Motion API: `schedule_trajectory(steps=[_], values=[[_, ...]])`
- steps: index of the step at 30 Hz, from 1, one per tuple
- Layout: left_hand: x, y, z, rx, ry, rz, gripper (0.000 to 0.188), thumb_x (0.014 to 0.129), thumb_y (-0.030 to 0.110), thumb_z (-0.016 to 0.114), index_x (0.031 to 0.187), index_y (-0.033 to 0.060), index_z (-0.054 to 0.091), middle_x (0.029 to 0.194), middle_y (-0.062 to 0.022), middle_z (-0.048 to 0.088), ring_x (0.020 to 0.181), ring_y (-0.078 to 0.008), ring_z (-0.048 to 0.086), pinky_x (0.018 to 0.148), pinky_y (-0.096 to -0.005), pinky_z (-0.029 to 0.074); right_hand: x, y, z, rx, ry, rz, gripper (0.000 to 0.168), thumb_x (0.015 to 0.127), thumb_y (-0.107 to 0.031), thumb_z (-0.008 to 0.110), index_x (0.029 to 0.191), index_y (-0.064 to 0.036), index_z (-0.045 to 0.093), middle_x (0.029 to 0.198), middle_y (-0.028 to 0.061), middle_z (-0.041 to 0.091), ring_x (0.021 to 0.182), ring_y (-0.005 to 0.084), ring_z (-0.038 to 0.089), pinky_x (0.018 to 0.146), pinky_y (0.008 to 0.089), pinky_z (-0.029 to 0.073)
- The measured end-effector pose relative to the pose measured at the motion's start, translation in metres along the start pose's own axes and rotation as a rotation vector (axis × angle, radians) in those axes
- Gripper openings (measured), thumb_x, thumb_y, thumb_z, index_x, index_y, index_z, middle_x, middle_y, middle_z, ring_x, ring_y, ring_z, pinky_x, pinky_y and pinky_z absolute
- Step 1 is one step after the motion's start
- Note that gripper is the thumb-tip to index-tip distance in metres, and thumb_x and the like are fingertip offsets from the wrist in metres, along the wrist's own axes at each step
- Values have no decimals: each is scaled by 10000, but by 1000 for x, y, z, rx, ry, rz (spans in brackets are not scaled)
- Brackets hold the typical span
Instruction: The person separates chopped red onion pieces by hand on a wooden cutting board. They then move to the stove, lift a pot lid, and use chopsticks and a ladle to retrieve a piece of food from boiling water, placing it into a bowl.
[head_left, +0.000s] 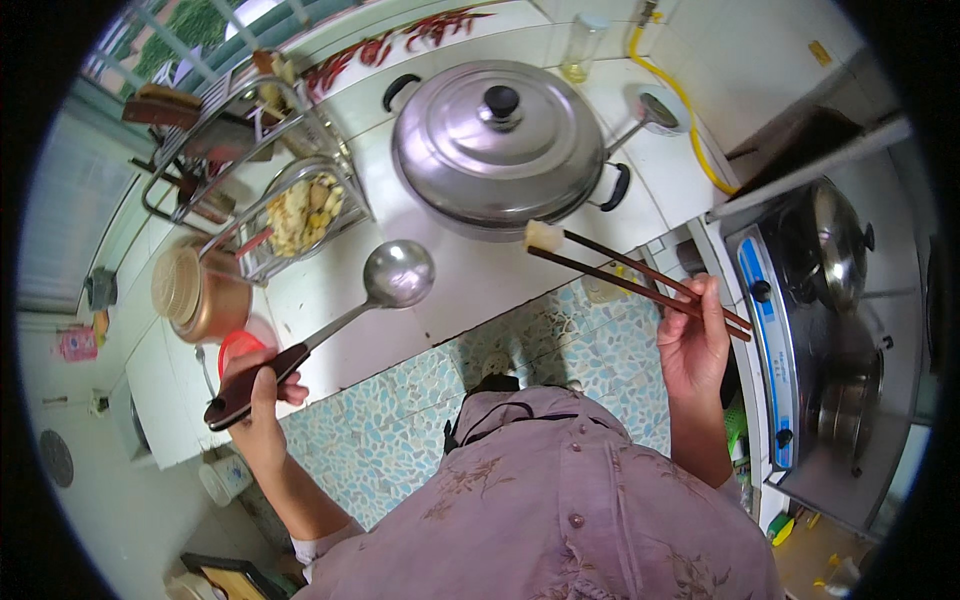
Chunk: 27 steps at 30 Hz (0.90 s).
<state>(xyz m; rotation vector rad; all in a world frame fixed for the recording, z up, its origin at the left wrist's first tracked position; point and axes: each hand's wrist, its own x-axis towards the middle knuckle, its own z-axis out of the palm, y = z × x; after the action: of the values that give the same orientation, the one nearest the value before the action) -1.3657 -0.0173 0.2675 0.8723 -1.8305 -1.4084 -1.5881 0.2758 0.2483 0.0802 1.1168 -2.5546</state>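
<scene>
My left hand (259, 394) grips a metal ladle (399, 274) by its dark handle, the round bowl held out over the white tiled counter (480, 281). In my right hand (694, 337) is a pair of dark wooden chopsticks (626, 277). Their tips pinch a pale, whitish chunk of food (544, 236) in front of a large steel wok (499, 214). A domed steel lid (465, 150) with a black knob covers the wok, so its contents are hidden.
Left stand a wire rack (225, 247) with knives, a bowl of chopped garlic or ginger (306, 214) and a copper-coloured pot (217, 300). Dried red chillies (375, 49) line the ledge. A second ladle (652, 112) rests on a small dish behind the wok. Rightward is a gas stove (765, 360).
</scene>
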Motion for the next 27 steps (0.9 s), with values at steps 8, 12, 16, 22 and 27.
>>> schedule_trajectory(steps=[8,12,16,22,27], values=[[-30,11,15,10,8,11,197,813,158,470,918,-9,485,654,-123,561,458,-139,512,414,-210,415,-16,-51,-7,225,-203,93,215,890,-253,373,791,-74,440,673,6,435,478,73,459,430,173,418],[-43,19,20,-19,-77,13,200,813,153,467,922,-14,479,655,-120,557,456,-138,515,408,-212,422,-36,-82,-12,267,-280,27,241,891,-270,356,765,-69,400,654,14,397,403,59,372,351,146,334],[-54,21,33,-88,-107,75,199,811,136,461,927,-26,469,726,-145,553,463,-150,529,395,-221,440,-52,-105,-16,281,-508,17,258,881,-275,368,728,-68,390,639,37,406,350,65,346,297,165,329],[-56,29,48,-119,-130,77,225,811,134,480,949,-43,470,728,-157,547,489,-157,531,408,-226,444,-64,-116,-19,385,-571,97,282,883,-281,353,720,-52,372,642,71,411,280,82,341,260,157,334],[-53,27,50,-27,-26,-6,231,812,139,497,939,-53,500,671,-134,563,480,-142,524,432,-219,430,-64,-107,-15,332,-602,170,253,885,-282,358,730,-82,367,645,45,405,285,81,355,271,159,327]])
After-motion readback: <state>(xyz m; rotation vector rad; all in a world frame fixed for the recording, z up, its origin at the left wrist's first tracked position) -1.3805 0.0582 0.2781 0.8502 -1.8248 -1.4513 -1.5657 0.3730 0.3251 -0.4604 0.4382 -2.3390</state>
